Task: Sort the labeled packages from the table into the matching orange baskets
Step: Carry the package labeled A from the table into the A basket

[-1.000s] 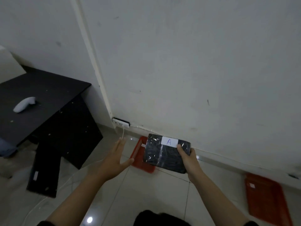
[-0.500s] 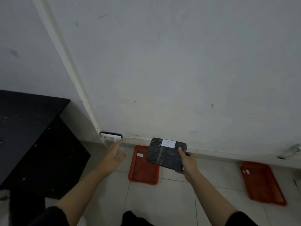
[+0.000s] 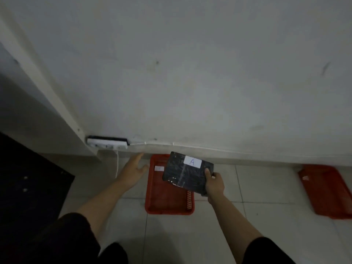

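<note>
In the head view, my right hand (image 3: 214, 184) holds the black package (image 3: 187, 172) by its near right corner, with the label "A" facing up. The package hangs over the far right part of the orange basket (image 3: 165, 199) on the floor, directly below it. The basket's long axis runs from near to far. My left hand (image 3: 134, 170) is open and empty, just left of the basket. A second basket (image 3: 323, 189) lies well apart, to the right.
</note>
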